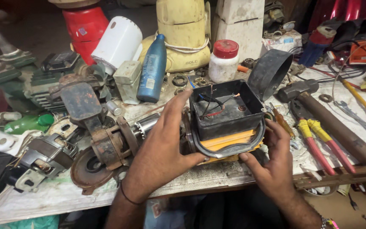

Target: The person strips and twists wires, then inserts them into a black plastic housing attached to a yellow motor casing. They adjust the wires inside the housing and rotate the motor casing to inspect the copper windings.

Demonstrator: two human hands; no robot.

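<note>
Near the front edge of the tabletop (64,197), you hold a black box-shaped housing (225,111) that sits on a yellow base (229,140), open side up, with thin black and red wires (212,104) lying inside. Your left hand (162,148) grips its left side, fingers spread over the rim. Your right hand (276,159) clasps the lower right corner. Yellow-and-red-handled pliers (318,142) lie just beside it.
</note>
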